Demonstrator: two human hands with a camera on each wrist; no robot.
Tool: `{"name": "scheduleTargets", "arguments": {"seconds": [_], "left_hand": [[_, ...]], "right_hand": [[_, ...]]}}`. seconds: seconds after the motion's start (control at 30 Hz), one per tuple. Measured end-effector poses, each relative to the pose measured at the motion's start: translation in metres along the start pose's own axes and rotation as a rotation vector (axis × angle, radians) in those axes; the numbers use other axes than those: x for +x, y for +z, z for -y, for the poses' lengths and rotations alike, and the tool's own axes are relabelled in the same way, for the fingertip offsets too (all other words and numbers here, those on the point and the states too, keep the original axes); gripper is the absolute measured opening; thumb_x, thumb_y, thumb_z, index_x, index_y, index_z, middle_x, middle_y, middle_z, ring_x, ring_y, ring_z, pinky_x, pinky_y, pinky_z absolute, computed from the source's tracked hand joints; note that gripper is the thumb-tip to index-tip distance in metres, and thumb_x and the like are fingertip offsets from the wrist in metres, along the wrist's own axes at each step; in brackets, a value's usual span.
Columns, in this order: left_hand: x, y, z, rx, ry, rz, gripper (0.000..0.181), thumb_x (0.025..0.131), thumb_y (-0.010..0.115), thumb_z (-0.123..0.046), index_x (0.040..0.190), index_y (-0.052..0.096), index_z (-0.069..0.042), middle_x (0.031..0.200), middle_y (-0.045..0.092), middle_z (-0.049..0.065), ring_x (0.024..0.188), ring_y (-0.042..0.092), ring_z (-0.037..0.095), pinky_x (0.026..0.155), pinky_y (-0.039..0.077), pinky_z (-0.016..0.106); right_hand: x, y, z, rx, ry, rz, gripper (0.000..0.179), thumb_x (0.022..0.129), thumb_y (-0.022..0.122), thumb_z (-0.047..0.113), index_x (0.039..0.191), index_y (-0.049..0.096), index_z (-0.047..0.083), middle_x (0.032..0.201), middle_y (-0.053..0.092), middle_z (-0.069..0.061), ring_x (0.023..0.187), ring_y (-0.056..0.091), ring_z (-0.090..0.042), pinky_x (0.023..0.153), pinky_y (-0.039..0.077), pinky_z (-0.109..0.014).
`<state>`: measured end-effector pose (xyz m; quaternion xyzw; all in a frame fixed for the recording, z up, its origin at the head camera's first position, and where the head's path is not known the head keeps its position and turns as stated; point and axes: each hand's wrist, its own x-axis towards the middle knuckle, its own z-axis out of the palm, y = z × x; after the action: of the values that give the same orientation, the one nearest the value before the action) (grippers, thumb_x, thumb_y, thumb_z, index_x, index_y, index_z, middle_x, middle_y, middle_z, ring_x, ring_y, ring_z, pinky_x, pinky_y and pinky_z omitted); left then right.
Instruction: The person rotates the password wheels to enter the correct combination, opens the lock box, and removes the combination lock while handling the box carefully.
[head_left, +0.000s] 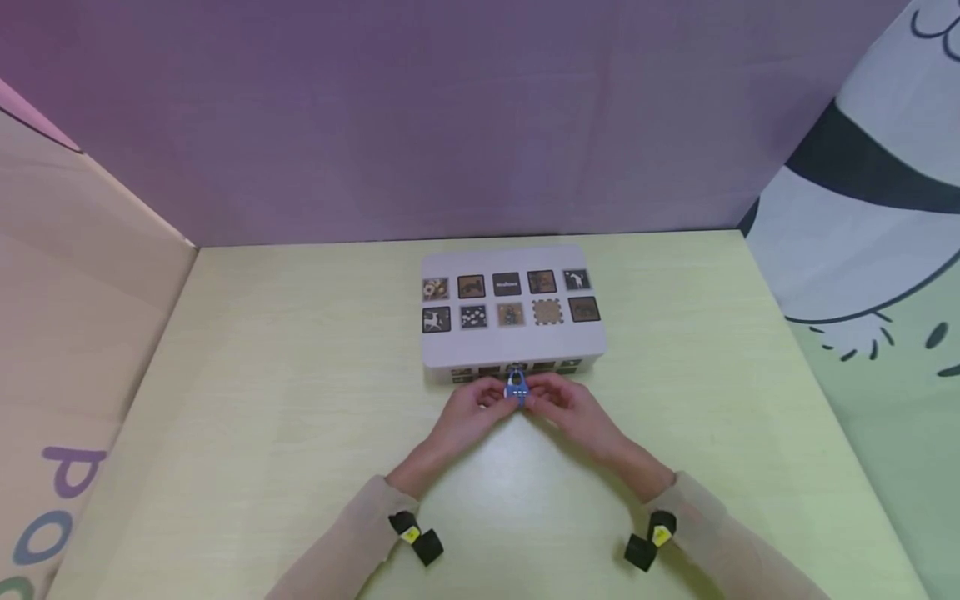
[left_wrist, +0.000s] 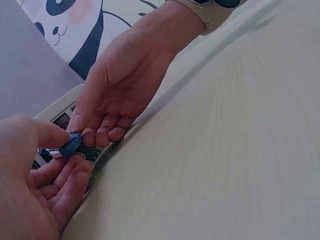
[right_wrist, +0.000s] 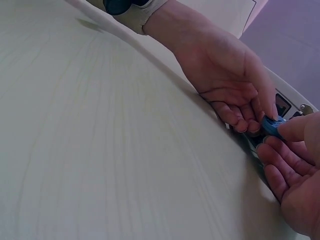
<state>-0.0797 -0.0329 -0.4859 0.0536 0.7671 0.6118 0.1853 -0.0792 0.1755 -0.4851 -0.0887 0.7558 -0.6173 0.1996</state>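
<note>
A small blue padlock (head_left: 517,390) hangs by its shackle at the front clasp of a pale box (head_left: 510,342), whose lid is down and bears rows of square pictures. From the left, my left hand (head_left: 475,410) pinches the padlock body between thumb and fingers. My right hand (head_left: 576,414) pinches the same padlock from the right side. In the left wrist view the blue padlock (left_wrist: 69,145) sits between both thumbs, with the fingers curled beneath. The right wrist view shows the padlock (right_wrist: 272,126) partly covered by the fingertips, close to the box front.
The box stands on a light wood-grain table (head_left: 300,375), toward its back edge. A purple wall cloth (head_left: 450,125) rises behind. Printed panels flank the table, one with a panda figure (head_left: 885,192) on the right. Black wrist straps (head_left: 416,537) sit over both sleeves.
</note>
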Motion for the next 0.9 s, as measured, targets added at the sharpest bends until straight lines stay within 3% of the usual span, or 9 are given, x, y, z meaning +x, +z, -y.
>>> {"name": "scheduleTargets", "arguments": {"seconds": [0.27,0.43,0.9], "left_hand": [[0.0008,0.0011,-0.0015,-0.061,-0.061,-0.005,0.028,0.099,0.068,-0.026,0.113,0.069,-0.001,0.100,0.070,0.007,0.088,0.063,0.015,0.082,0.056,0.030],[0.0015,0.0019,-0.0007,-0.093,-0.055,-0.009,0.027,0.100,0.066,-0.021,0.114,0.068,0.002,0.100,0.071,0.009,0.085,0.065,0.014,0.082,0.059,0.030],[0.0010,0.0015,0.0012,-0.006,-0.024,0.004,0.031,0.104,0.062,-0.028,0.117,0.069,-0.001,0.099,0.072,0.007,0.086,0.067,0.015,0.081,0.059,0.030]], "right_hand": [[-0.0006,0.0003,0.0011,0.001,-0.007,0.004,0.035,0.101,0.064,0.010,0.132,0.059,-0.005,0.115,0.068,-0.018,0.107,0.065,-0.025,0.095,0.055,-0.024],[-0.0008,0.0005,0.0011,-0.005,-0.010,0.003,0.035,0.102,0.063,0.011,0.132,0.059,-0.005,0.115,0.069,-0.017,0.106,0.065,-0.025,0.095,0.056,-0.025],[-0.0009,0.0006,-0.0007,0.003,-0.029,0.005,0.035,0.101,0.063,0.010,0.132,0.058,-0.005,0.114,0.068,-0.017,0.105,0.064,-0.024,0.094,0.056,-0.025]]}}
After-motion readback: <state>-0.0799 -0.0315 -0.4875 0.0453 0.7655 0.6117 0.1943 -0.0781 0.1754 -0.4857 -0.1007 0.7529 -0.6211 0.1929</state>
